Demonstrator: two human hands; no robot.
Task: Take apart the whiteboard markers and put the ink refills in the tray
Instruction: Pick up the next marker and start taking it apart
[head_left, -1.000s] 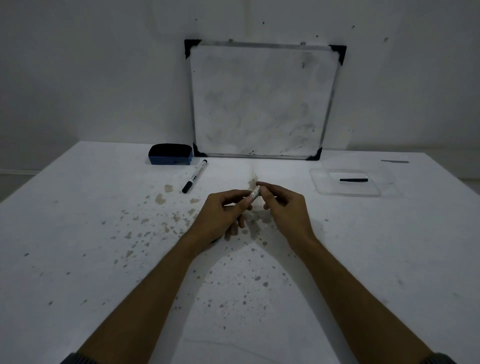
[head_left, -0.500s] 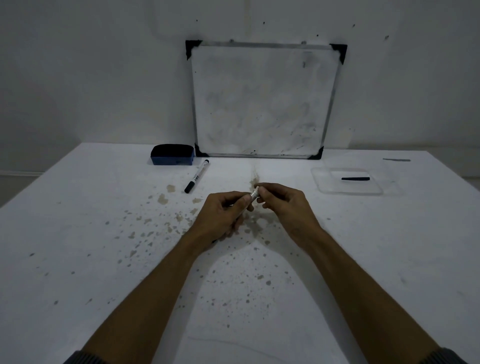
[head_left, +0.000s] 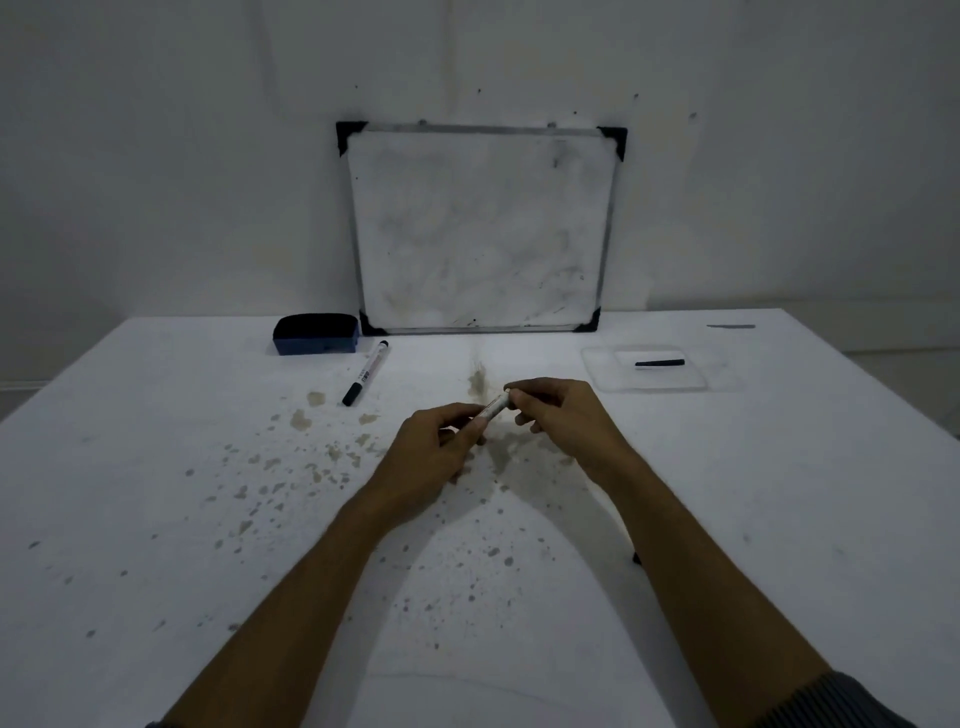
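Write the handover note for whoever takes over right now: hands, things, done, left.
Left hand: shut on the marker barrel, held above the table.
Right hand: fingertips pinching the barrel's far end.
Clear tray, far right: one black ink refill lies in it.
Second marker: capped, whole, lying beside the blue eraser.
Done: one refill in the tray.
Left: get the held marker's refill out and into the tray, then take apart the second marker.
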